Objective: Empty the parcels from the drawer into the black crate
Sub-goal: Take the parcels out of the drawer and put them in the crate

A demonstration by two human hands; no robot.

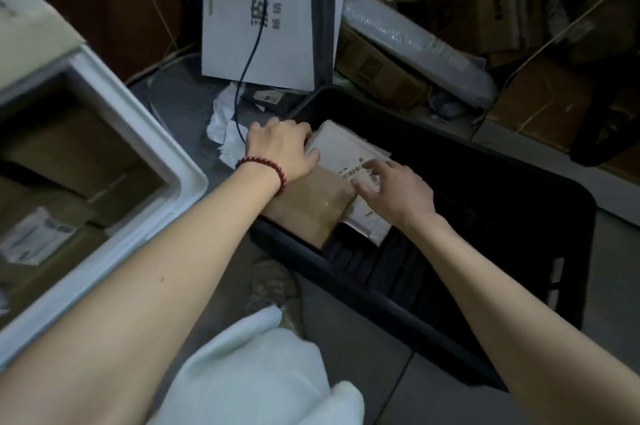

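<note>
A black crate (540, 182) stands on the floor at centre right. Over its left end lies a stack of parcels: a brown cardboard box (311, 206) and a white mailer (346, 151) with a barcode label on top. My left hand (282, 151), with a red bead bracelet at the wrist, grips the stack's far left edge, fingers curled over it. My right hand (398, 189) lies on the white mailer's label with fingers spread. The white drawer (149, 133) at the left is open and holds more brown boxes (69, 154) and a white mailer (38, 237).
A white printed carton (270, 9) leans behind the crate with a dark cable (249, 54) hanging in front. Cardboard boxes (381, 68) and a bubble-wrap roll (408, 33) crowd the back right. Crumpled paper (225, 133) lies on the floor. My white-clad knees (259, 372) are below.
</note>
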